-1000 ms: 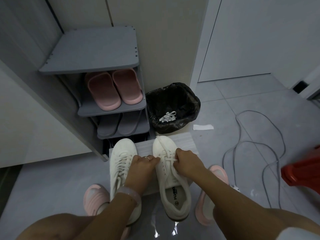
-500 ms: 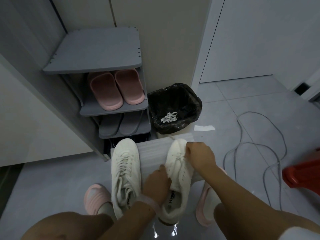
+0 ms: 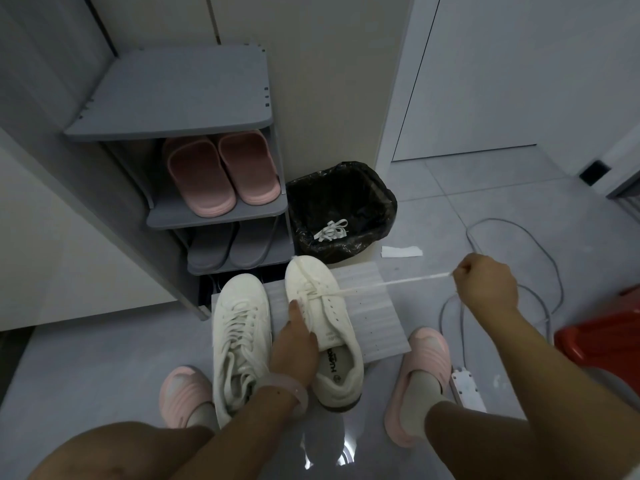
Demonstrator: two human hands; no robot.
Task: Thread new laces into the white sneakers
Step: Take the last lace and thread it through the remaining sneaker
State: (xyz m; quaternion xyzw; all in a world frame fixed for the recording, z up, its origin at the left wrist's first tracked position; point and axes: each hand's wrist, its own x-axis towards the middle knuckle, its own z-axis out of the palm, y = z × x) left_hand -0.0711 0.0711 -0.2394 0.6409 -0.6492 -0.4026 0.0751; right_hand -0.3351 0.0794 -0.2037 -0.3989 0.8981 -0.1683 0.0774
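Left hand (image 3: 294,344) pressed on partly laced white sneaker (image 3: 325,327), gripping its side. Right hand (image 3: 485,289) clenched on flat white lace (image 3: 388,283), drawn taut rightward. Fully laced white sneaker (image 3: 239,334) alongside, both on white foam sheet (image 3: 377,306). Beyond: black-lined waste bin (image 3: 343,209).

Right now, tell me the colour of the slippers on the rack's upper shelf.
Pink: the slippers on the grey shoe rack, clearest in the head view.
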